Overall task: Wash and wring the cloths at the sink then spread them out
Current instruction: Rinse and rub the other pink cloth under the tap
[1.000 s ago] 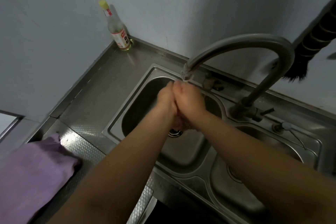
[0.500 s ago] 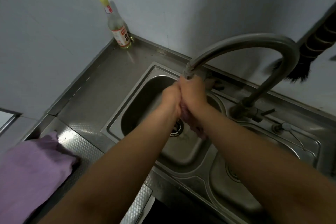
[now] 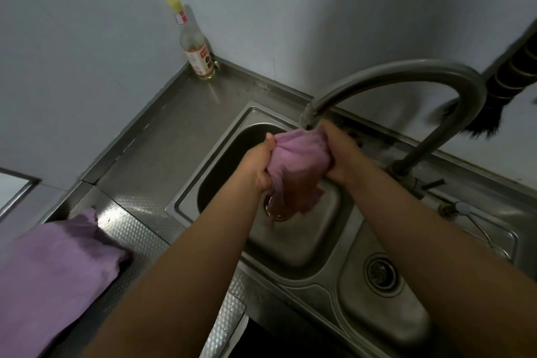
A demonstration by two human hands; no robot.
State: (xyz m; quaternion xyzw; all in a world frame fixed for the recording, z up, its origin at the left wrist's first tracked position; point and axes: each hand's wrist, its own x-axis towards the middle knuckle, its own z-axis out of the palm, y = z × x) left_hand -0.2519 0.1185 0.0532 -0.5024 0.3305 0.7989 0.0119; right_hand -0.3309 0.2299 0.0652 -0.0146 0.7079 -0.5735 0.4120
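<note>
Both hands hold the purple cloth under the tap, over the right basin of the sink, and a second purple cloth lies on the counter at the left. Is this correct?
Not quite. The head view shows both hands, left hand and right hand, gripping the purple cloth under the tap over the left basin, not the right. The second purple cloth does lie on the counter at left.

We see 1 wet purple cloth (image 3: 299,160) bunched above the left basin of the stainless steel double sink (image 3: 189,200), its tail hanging toward the drain. A 2nd purple cloth (image 3: 49,276) lies crumpled on the counter, well apart.
</note>
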